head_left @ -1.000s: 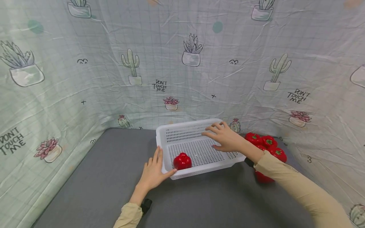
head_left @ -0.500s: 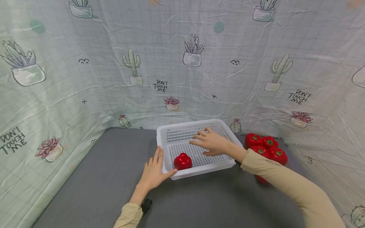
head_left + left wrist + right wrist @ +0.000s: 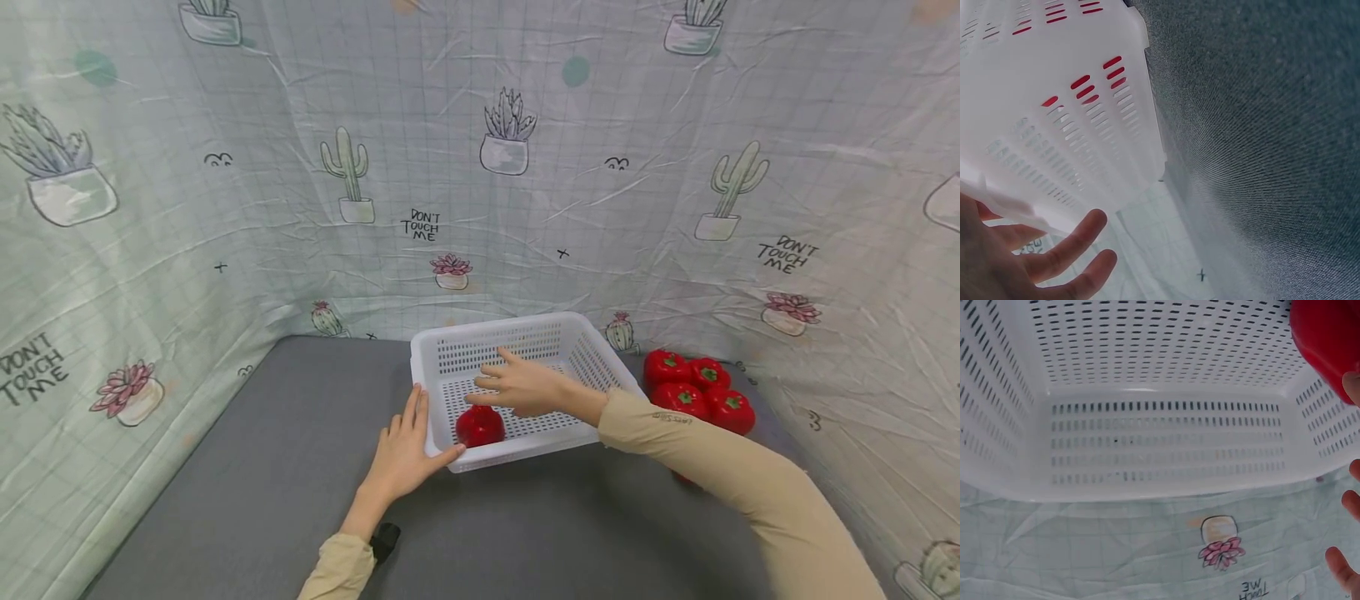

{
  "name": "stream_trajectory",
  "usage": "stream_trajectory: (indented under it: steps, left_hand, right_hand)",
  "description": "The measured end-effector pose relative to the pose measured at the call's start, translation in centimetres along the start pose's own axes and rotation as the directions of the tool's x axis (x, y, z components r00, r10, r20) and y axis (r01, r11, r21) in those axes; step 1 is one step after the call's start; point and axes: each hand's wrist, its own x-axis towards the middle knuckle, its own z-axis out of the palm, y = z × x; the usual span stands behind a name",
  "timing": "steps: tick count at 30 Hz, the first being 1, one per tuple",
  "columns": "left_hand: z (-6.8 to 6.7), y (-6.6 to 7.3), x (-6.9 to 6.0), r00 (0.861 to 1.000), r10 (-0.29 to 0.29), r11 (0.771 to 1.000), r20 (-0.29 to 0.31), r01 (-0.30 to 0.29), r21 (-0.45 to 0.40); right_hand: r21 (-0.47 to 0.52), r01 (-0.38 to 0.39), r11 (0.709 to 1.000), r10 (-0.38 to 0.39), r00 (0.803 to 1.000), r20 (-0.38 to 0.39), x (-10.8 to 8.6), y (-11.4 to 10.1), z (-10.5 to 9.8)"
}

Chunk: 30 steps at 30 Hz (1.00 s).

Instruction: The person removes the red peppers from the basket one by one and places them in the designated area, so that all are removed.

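Observation:
A white perforated plastic basket (image 3: 525, 446) stands on the grey surface, with one red bell pepper (image 3: 480, 427) in its front left corner. My left hand (image 3: 401, 454) rests at the basket's left end, its thumb by the front rim and its fingers along the left rim. In the left wrist view those fingers (image 3: 1079, 244) are extended beside the outer wall. My right hand (image 3: 521, 387) is over the inside of the basket, fingers spread, just above and behind the pepper. Its fingertips (image 3: 1350, 503) show at the edge of the right wrist view, one overlapping the pepper; contact is unclear.
Several more red bell peppers (image 3: 678, 398) lie grouped to the right of the basket, partly hidden by the right sleeve (image 3: 705, 454). A curtain (image 3: 450, 183) printed with cacti hangs behind and at both sides of the grey table (image 3: 247, 475).
My right hand has moved left and lower across the basket, from its right part to beside the pepper. My left hand, the basket and the pepper have stayed in place.

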Motion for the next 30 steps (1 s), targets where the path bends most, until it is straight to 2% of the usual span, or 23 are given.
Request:
stream_trajectory:
  steps: [9, 13, 23, 30]
  left_hand:
    - [0.1, -0.1, 0.1, 1.0, -0.002, 1.0, -0.001, 0.002, -0.004]
    - [0.1, -0.1, 0.0, 1.0, 0.0, 1.0, -0.004, 0.0, -0.008]
    - [0.0, -0.1, -0.1, 1.0, 0.008, 1.0, -0.012, -0.008, -0.015]
    - [-0.1, -0.1, -0.1, 1.0, 0.006, 1.0, 0.001, -0.006, -0.028]
  right_hand:
    - [-0.107, 0.098, 0.989, -0.096, 0.995, 0.02, 1.7, -1.2, 0.2]
    - [-0.151, 0.128, 0.98, -0.119, 0.991, 0.068, 2.0, -1.6, 0.4]
    - [-0.215, 0.119, 0.969, -0.095, 0.988, 0.12, 2.9, -2.5, 1.2]
    - [-0.219, 0.119, 0.968, -0.1, 0.99, 0.098, 3.2, -2.6, 1.5]
